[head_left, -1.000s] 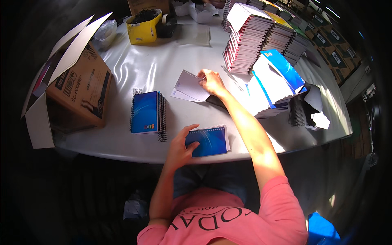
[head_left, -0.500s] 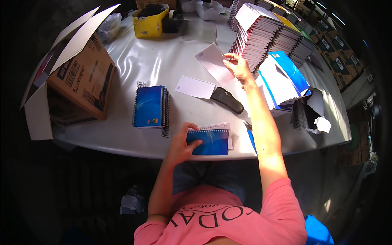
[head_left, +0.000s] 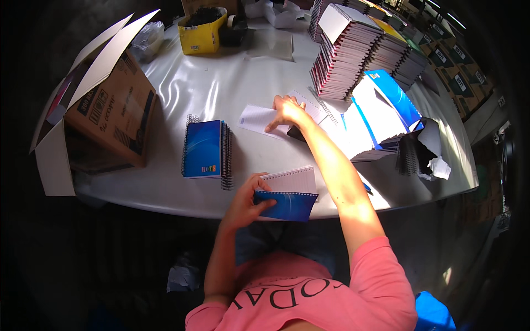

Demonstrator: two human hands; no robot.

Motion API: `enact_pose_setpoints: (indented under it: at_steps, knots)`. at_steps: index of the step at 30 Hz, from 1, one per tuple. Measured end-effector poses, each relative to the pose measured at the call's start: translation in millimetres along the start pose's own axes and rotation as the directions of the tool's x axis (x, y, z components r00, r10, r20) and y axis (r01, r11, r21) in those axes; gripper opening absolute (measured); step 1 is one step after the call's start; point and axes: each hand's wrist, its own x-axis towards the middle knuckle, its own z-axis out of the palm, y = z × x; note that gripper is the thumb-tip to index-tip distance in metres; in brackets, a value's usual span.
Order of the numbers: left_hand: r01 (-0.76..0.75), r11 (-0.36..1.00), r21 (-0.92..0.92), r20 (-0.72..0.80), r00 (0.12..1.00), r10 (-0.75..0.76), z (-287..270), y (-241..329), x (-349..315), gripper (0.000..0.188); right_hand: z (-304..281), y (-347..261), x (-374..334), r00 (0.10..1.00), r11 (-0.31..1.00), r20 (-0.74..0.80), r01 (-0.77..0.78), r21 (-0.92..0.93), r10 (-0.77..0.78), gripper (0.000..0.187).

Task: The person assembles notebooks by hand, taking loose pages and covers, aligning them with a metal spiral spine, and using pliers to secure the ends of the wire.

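Observation:
My left hand [head_left: 249, 203] is closed at the table's front edge on a blue punched cover [head_left: 290, 206] and white punched sheets [head_left: 292, 179]. The cover tilts toward me, with the sheets behind it. Farther off, my right hand [head_left: 290, 114] reaches over a loose white sheet [head_left: 255, 117], its fingers apart and one fingertip on the paper. A lined sheet [head_left: 316, 110] lies just beyond that hand, beside a wire spiral [head_left: 324, 103]. Under the right wrist, a black case [head_left: 296, 133] is mostly hidden. Left of my hands lies a small stack of blue spiral notebooks [head_left: 203, 149].
An open cardboard box [head_left: 113, 113] stands at the left and a yellow container [head_left: 203, 37] at the back. Tall notebook stacks [head_left: 345, 52] fill the back right. Blue covers and papers [head_left: 381, 110] are piled at the right, near a blue-handled tool [head_left: 365, 186].
My right hand has come down and left from the raised lined sheet to the loose white sheet. In my left hand, the blue cover has tipped away from the sheets.

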Motion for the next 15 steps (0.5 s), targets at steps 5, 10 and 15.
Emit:
enact_pose_setpoints:
  at_steps: [5,10,15]
  knots:
    - [0.025,0.992,-0.124,0.010,1.000,-0.024,-1,-4,-4,0.026,-21,-6,-18,0.972,0.894,-0.099,0.233,0.383,-0.211,0.068]
    - [0.032,0.975,-0.221,0.021,0.999,-0.028,1,-6,-10,0.023,-53,28,-124,0.918,0.279,-0.077,0.196,0.940,-0.388,0.058]
    - [-0.098,0.960,-0.261,0.048,0.992,0.114,2,-10,-4,0.022,-14,26,-185,0.948,0.827,0.002,0.277,0.488,-0.319,0.067]
